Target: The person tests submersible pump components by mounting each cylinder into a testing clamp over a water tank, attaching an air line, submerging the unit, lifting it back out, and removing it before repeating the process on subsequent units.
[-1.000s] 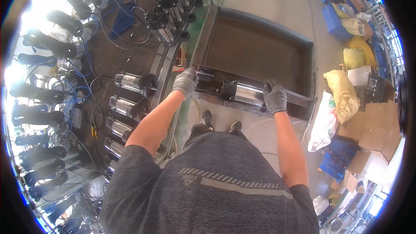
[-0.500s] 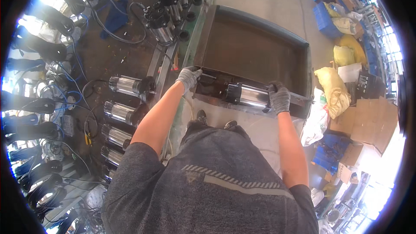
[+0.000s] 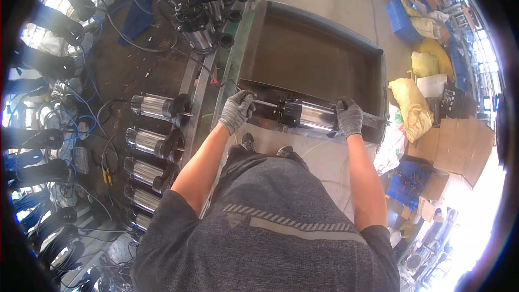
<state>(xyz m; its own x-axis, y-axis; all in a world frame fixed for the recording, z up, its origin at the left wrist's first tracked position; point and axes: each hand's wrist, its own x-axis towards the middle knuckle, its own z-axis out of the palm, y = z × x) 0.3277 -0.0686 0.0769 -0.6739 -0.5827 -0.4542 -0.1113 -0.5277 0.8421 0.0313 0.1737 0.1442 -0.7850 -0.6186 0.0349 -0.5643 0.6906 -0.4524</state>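
A shiny steel cylinder with a black end, which looks like a pump motor (image 3: 312,115), lies sideways over the near edge of a shallow metal tray (image 3: 319,35). My gloved right hand (image 3: 350,115) is closed round its right end, fingers on top. On the other side, my gloved left hand (image 3: 236,111) is closed on a thin metal rod (image 3: 266,104), whose far tip meets the motor's black end. What kind of tool the rod is, I cannot make out. A dark cable (image 3: 216,77) runs down towards the left hand.
Several similar motors (image 3: 154,105) lie in a row on the left, with more standing upright (image 3: 200,35) beyond a metal rail (image 3: 193,84). Coiled black cables (image 3: 43,97) fill the far left. Yellow sacks (image 3: 411,108) and cardboard boxes (image 3: 462,143) crowd the right.
My left hand has moved slightly down and right, bringing the rod's tip to the motor's black end. The motor has turned a little in my right hand's hold.
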